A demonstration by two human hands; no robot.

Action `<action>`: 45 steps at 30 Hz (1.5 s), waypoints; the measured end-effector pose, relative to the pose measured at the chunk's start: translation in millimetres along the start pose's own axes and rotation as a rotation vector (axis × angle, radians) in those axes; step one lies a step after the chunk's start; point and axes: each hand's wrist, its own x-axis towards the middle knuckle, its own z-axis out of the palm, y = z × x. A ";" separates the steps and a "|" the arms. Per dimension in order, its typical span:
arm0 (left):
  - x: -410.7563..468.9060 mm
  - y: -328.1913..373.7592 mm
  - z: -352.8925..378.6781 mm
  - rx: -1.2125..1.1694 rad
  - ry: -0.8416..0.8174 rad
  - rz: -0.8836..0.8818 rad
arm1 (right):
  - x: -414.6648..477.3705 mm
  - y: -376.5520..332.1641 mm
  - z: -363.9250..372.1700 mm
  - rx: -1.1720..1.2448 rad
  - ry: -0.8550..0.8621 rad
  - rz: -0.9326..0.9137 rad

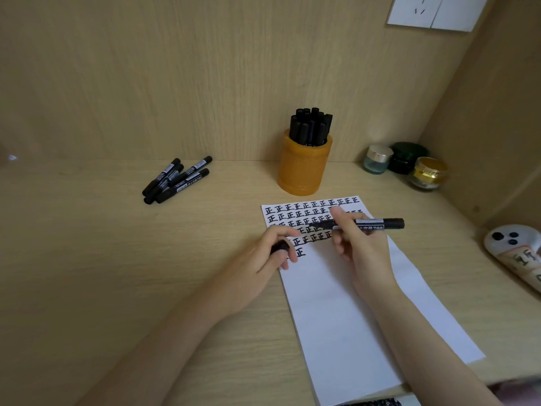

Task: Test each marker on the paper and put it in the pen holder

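A white sheet of paper (345, 303) lies on the wooden desk, its top rows filled with black written characters. My right hand (357, 238) holds a black marker (380, 223) nearly level above those rows, its tip pointing left. My left hand (263, 256) rests at the paper's left edge, fingers closed around a black marker cap (279, 247). Behind the paper stands an orange pen holder (303, 168) packed with several black markers. A loose pile of several black markers (175, 180) lies on the desk to the left.
Three small jars (405, 164) stand at the back right by the side wall. A white object with black dots (515, 250) lies at the right edge. A wall socket plate (433, 11) is mounted at the top right.
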 end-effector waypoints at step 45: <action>7.1 0.0 3.0 -0.270 0.336 0.023 | -12.8 -1.9 14.9 -0.084 -0.345 -0.052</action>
